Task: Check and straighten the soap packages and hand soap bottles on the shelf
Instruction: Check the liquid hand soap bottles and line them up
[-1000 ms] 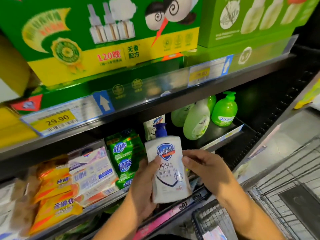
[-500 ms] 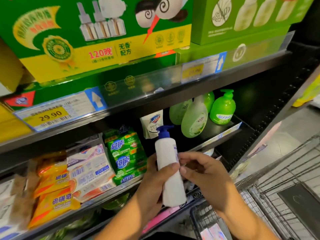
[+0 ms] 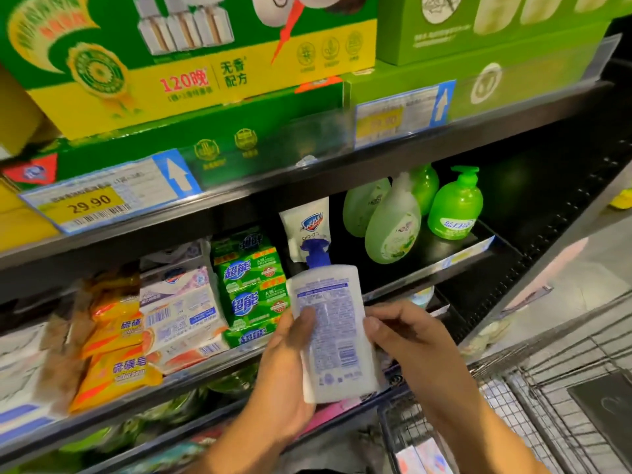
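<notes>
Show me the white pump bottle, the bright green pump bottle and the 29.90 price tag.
white pump bottle (image 3: pixel 333 331), head view, back label.
bright green pump bottle (image 3: pixel 456 204), head view, body.
29.90 price tag (image 3: pixel 89 207), head view, yellow panel.

Four green bottles (image 3: pixel 456 206), one white bottle (image 3: pixel 333 323)

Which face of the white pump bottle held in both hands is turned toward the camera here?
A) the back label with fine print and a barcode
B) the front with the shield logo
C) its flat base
A: the white plastic pump bottle with a blue pump, held between the left hand and the right hand, shows blue fine print and a barcode, no logo.
</notes>
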The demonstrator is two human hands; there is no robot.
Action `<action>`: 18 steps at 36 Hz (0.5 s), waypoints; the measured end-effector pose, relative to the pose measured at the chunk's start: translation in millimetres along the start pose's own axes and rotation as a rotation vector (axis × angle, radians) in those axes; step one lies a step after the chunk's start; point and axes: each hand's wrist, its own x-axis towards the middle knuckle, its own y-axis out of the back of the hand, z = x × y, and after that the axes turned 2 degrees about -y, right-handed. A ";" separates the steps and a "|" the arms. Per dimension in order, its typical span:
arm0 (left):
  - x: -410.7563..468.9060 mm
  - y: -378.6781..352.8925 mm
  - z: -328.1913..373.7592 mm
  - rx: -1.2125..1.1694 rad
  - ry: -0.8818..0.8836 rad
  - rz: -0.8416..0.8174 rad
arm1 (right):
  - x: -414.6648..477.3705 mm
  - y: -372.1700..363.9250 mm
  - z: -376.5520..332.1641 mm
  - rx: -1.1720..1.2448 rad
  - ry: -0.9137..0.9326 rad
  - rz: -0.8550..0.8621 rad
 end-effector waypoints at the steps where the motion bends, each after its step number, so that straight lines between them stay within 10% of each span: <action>1: -1.2 -1.8 0.6 0.008 -0.007 0.025 | 0.7 0.3 -1.1 0.015 -0.006 -0.014; 10: -5.2 -3.0 1.4 0.338 0.039 0.017 | 6.8 -2.7 -1.8 0.119 -0.036 -0.002; 18: -12.5 4.3 -5.7 0.069 0.145 0.035 | 5.6 -4.7 -9.6 -0.038 -0.042 -0.158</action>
